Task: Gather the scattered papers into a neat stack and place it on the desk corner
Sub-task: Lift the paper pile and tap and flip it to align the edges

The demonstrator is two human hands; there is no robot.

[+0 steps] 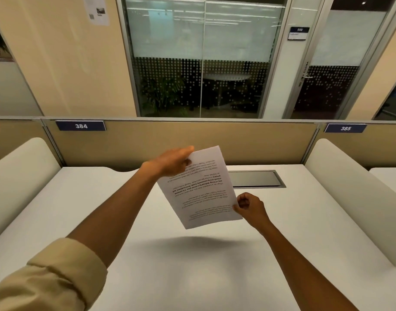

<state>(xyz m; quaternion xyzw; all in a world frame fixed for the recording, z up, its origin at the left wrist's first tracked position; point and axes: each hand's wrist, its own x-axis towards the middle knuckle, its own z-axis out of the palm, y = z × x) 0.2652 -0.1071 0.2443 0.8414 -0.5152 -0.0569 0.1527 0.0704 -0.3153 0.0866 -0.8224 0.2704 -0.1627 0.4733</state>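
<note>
A: Start at the left. What is there?

B: A rolled beige sleeve [57, 274] low in the corner, a bare forearm running up from it, and on the partition a plate reading 384 [81, 126].

A: And the left hand [170, 162]?

B: It is closed on the top edge of the papers [199, 187], thumb on the printed face.

A: Where are the papers?

B: Held in the air above the white desk [147, 277], tilted, text upside down, with a soft shadow on the desk below. How many sheets, I cannot tell.

A: Further right?

B: The right hand [248, 207] pinches the lower right edge of the papers. Behind them a dark cable hatch [257, 178] sits in the desk, and a plate reading 385 [345, 128] is on the partition.
</note>
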